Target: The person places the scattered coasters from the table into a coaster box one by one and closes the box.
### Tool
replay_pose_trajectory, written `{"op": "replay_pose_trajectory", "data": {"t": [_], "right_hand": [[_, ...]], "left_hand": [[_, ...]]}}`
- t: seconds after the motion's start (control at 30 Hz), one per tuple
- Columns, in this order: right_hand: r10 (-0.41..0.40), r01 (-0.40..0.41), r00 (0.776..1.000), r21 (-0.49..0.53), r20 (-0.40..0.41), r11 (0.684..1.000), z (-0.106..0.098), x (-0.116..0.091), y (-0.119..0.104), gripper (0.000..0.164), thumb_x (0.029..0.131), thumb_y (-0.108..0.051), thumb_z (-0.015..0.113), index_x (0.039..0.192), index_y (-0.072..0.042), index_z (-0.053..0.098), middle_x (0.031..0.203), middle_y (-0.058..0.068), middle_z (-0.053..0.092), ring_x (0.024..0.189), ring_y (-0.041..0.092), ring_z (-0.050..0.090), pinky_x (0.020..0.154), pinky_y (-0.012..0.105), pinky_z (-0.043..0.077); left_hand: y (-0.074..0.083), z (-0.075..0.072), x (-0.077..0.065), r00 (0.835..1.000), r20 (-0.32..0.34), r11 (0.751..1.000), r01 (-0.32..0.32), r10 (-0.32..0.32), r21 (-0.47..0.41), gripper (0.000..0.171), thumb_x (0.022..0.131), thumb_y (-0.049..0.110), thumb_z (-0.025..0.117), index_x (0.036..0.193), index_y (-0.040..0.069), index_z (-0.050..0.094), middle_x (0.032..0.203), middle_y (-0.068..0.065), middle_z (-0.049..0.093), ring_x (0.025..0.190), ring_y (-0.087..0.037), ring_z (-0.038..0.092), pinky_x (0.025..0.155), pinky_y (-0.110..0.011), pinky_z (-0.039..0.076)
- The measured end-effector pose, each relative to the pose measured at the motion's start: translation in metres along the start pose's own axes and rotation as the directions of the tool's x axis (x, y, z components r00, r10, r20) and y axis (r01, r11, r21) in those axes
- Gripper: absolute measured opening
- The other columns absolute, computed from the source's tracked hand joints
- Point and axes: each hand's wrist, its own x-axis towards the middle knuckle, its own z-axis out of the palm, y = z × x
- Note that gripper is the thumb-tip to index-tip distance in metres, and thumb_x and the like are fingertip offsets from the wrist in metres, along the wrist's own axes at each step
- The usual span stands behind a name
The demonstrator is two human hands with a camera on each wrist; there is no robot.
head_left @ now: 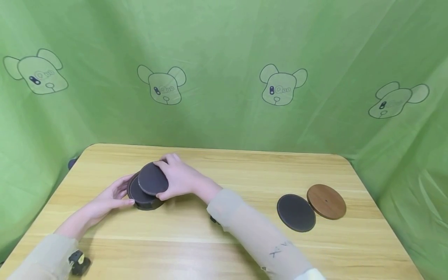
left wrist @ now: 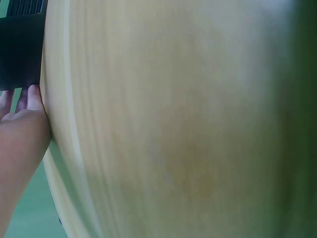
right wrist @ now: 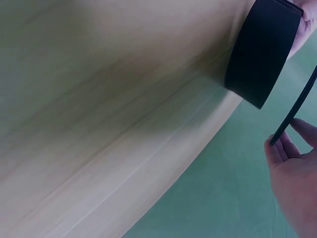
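Observation:
A round dark coaster [head_left: 153, 179] with a pale stitched-looking edge is pinched in my right hand [head_left: 180, 177], thumb at its near rim and fingers at the far one. It is tilted above a black round coaster holder [head_left: 148, 205], overlapping its right part. In the right wrist view the coaster [right wrist: 297, 106] appears edge-on, apart from the holder [right wrist: 265, 52]. My left hand [head_left: 110, 198] grips the holder from the left, thumb at the near side and fingers behind. Inside the holder another dark surface shows. The left wrist view catches only the holder's side wall [left wrist: 20, 52] above my fingers.
On the right of the wooden table [head_left: 217, 256] lie a dark round coaster [head_left: 296, 212] and a brown wooden disc [head_left: 326, 201] with a small dark mark at its centre, edges close together. A green curtain [head_left: 224, 116] with printed bear heads surrounds the table's back and sides.

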Motion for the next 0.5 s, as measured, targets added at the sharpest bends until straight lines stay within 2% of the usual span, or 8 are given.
{"op": "replay_pose_trajectory", "data": {"t": [0.07,0.17,0.23,0.3,0.37,0.43,0.5], "right_hand": [[-0.011,0.011,1.000,-0.017,0.005,1.000,0.003,0.004,-0.003,0.103,0.076,-0.051,0.087,0.160,-0.007,0.045,0.155,0.015,0.046,0.141,0.025,0.043,0.115,0.031,0.050],[-0.021,0.021,1.000,-0.045,0.016,0.999,0.008,0.009,-0.008,0.102,0.077,-0.052,0.086,0.159,-0.007,0.046,0.153,0.014,0.047,0.140,0.025,0.044,0.115,0.030,0.049],[-0.023,0.025,0.999,-0.059,0.026,0.998,0.011,0.011,-0.010,0.102,0.077,-0.052,0.086,0.159,-0.006,0.046,0.153,0.014,0.048,0.139,0.025,0.044,0.115,0.029,0.049],[-0.021,0.024,0.999,-0.071,0.036,0.997,0.013,0.014,-0.013,0.102,0.078,-0.053,0.086,0.159,-0.006,0.046,0.152,0.014,0.048,0.139,0.024,0.045,0.116,0.029,0.049],[-0.021,0.025,0.999,-0.090,0.043,0.996,0.016,0.015,-0.015,0.101,0.078,-0.054,0.085,0.158,-0.006,0.047,0.152,0.014,0.049,0.138,0.024,0.045,0.116,0.028,0.048],[-0.020,0.025,0.999,-0.109,0.048,0.994,0.019,0.017,-0.017,0.101,0.078,-0.055,0.085,0.158,-0.006,0.048,0.151,0.013,0.050,0.138,0.023,0.046,0.116,0.028,0.048],[-0.018,0.024,0.999,-0.124,0.050,0.992,0.021,0.018,-0.020,0.101,0.078,-0.056,0.085,0.157,-0.005,0.048,0.151,0.013,0.051,0.137,0.023,0.046,0.116,0.027,0.048]], "left_hand": [[0.000,0.000,0.000,1.000,-0.002,1.000,0.005,-0.005,0.004,0.090,0.095,0.003,0.073,0.167,-0.002,0.018,0.157,-0.003,0.046,0.123,0.019,0.052,0.104,-0.004,0.041],[0.000,0.000,0.000,1.000,-0.005,1.000,0.014,-0.013,0.011,0.092,0.095,0.003,0.073,0.167,-0.003,0.016,0.166,-0.031,0.029,0.122,0.021,0.050,0.103,-0.003,0.041],[0.000,0.000,0.000,1.000,-0.005,1.000,0.017,-0.017,0.011,0.093,0.095,0.003,0.073,0.167,-0.003,0.014,0.167,-0.038,0.020,0.121,0.021,0.050,0.103,-0.003,0.041],[0.000,-0.001,0.001,1.000,-0.004,1.000,0.015,-0.015,0.011,0.093,0.095,0.003,0.073,0.167,-0.003,0.014,0.167,-0.039,0.019,0.121,0.021,0.050,0.103,-0.003,0.041],[0.000,-0.001,0.001,1.000,-0.008,1.000,0.014,-0.014,0.011,0.093,0.095,0.003,0.073,0.167,-0.003,0.014,0.165,-0.033,0.028,0.121,0.021,0.050,0.103,-0.003,0.041],[-0.001,-0.001,0.001,1.000,-0.008,1.000,0.008,-0.008,0.012,0.092,0.095,0.003,0.073,0.167,-0.003,0.015,0.160,-0.017,0.042,0.122,0.020,0.051,0.103,-0.003,0.041],[-0.001,-0.002,0.001,1.000,-0.008,1.000,0.001,-0.001,0.010,0.091,0.096,0.003,0.073,0.166,-0.004,0.016,0.151,0.004,0.048,0.122,0.019,0.051,0.103,-0.003,0.041]]}}
